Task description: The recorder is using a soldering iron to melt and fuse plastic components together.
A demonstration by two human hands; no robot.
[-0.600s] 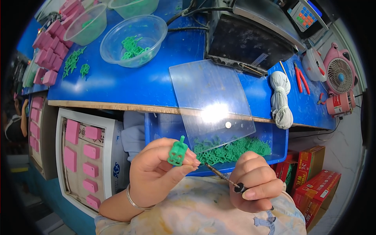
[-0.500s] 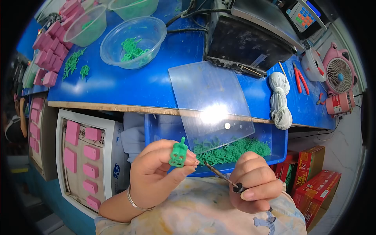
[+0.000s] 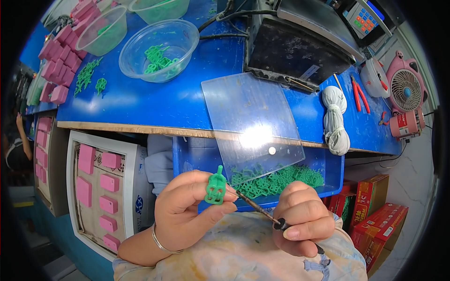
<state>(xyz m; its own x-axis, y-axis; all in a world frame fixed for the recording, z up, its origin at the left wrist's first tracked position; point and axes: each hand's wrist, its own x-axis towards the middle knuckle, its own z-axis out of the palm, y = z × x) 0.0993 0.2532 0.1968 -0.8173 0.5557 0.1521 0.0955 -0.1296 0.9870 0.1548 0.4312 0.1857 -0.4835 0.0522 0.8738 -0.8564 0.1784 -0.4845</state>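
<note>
one left hand (image 3: 183,208) pinching a green stemmed openwork piece (image 3: 217,181), right hand (image 3: 304,218) grasping a thin metal-tipped tool (image 3: 256,205), tip near that piece, blue plastic tray (image 3: 334,161) beyond

Here's our left hand (image 3: 185,201), fingers arched over the top, thumb (image 3: 216,214) coming up from below, thumb and fingertips drawn together in a pinch! Behind it, our left forearm (image 3: 138,248) slants in from the lower left, wrist (image 3: 164,234) lifted. And across from it, our right hand (image 3: 304,213) is curled tight like a loose fist, knuckles up, its thumb pointing left. We've got both hands facing each other, close but apart!
</note>
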